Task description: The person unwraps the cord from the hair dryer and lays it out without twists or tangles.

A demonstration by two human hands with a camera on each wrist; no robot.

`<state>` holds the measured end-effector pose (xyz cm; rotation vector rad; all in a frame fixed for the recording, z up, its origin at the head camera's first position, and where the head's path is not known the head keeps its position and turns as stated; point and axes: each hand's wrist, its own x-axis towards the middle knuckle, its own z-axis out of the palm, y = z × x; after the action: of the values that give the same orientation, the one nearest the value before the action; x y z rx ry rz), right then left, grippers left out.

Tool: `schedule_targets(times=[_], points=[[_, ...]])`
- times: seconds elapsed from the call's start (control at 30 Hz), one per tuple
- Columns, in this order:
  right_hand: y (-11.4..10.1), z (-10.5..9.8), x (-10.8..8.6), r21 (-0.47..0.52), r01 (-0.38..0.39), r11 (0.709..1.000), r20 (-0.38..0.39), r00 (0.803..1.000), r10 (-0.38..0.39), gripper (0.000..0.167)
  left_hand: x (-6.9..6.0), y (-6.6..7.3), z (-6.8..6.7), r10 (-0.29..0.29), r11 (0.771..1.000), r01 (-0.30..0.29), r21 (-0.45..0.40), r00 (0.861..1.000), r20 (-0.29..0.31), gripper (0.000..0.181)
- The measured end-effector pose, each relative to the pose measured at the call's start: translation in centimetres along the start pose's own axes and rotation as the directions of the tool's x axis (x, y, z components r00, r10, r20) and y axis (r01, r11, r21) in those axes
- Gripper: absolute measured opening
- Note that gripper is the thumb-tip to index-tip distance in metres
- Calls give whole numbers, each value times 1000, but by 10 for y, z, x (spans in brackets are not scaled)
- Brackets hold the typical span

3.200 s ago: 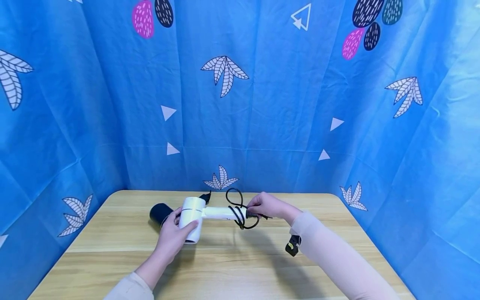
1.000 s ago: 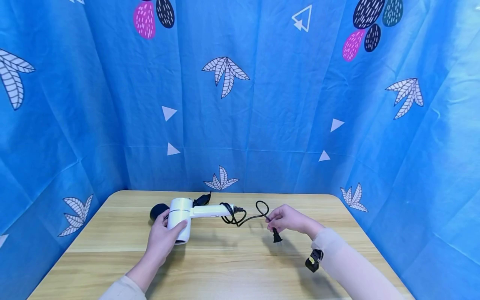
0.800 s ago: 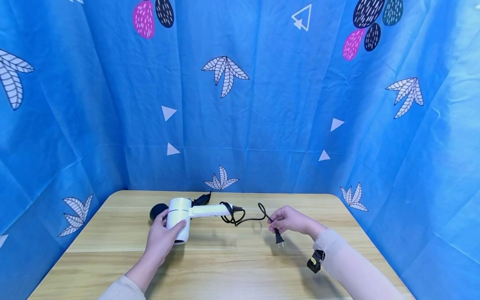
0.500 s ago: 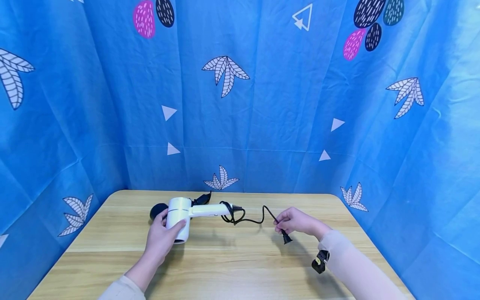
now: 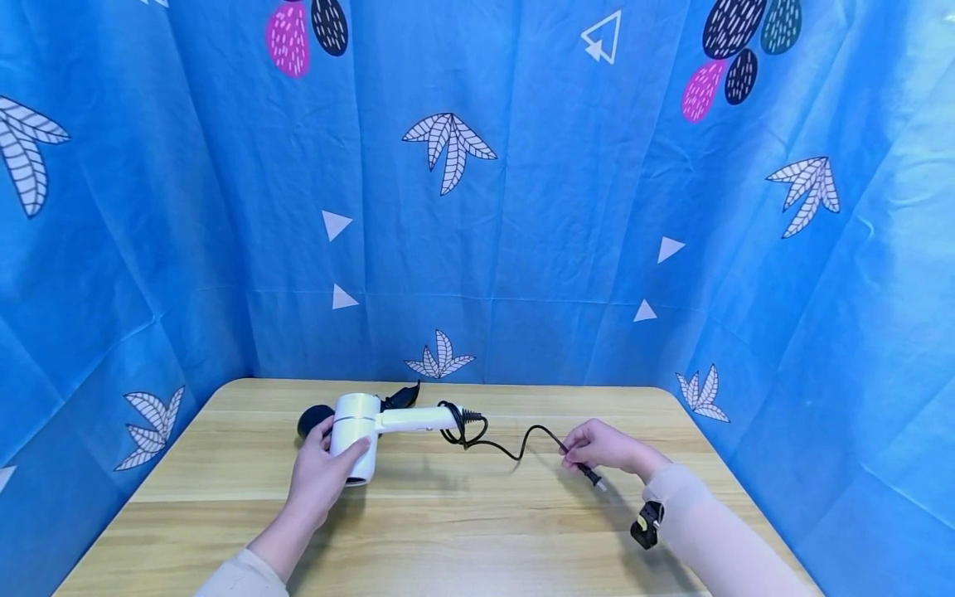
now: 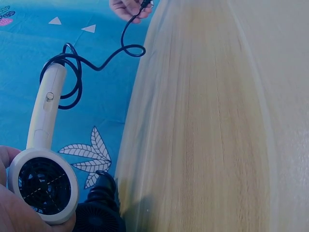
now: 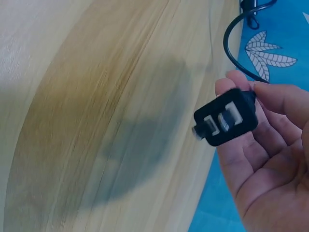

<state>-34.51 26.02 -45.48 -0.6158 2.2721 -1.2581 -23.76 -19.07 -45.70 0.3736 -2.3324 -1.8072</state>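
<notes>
My left hand (image 5: 319, 473) grips a white hair dryer (image 5: 414, 419) by its barrel, the handle pointing right. In the left wrist view the dryer's round dark grille (image 6: 44, 185) faces the camera. Its black cord (image 6: 101, 66) lies in loops about the end of the handle, then runs across to the right. There my right hand (image 5: 608, 448) pinches the cord just behind the plug, between thumb and fingers. The two-pin black plug (image 7: 226, 117) points down to the right in the head view, above the table.
Behind the dryer's barrel is a black object (image 5: 316, 421) with a rounded end, partly hidden; a black tapered piece (image 5: 403, 396) shows beyond the dryer. The wooden table (image 5: 448, 531) is bordered by a blue patterned curtain (image 5: 462, 249) at the back and sides.
My right hand has drawn the plug end out to the right, away from the handle, loosening and stretching the cord. The left hand first shifted slightly left with the hair dryer, then stayed still.
</notes>
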Motion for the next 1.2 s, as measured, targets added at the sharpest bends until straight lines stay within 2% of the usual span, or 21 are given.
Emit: schedule_targets(times=[0.17, 0.4, 0.6, 0.83, 1.2], points=[[4, -4, -2, -46, 23, 999, -24, 999, -24, 20, 0, 0, 0, 4, 1000, -4, 0, 1000, 0, 93], [11, -8, -5, -170, 50, 984, -31, 998, -56, 17, -1, 1, 0, 1, 1000, -1, 4, 1000, 4, 94], [15, -10, -7, -222, 46, 974, -46, 997, -57, 15, -1, 2, 1, 2, 1000, -2, 3, 1000, 7, 93], [20, -12, -9, -347, 23, 938, -70, 996, -50, 10, -1, 2, 1, 2, 1000, -2, 14, 1000, 8, 94], [25, -14, -12, -437, -33, 899, -121, 992, -22, 9, -2, 4, 2, -7, 1000, 6, 27, 1000, 15, 93]])
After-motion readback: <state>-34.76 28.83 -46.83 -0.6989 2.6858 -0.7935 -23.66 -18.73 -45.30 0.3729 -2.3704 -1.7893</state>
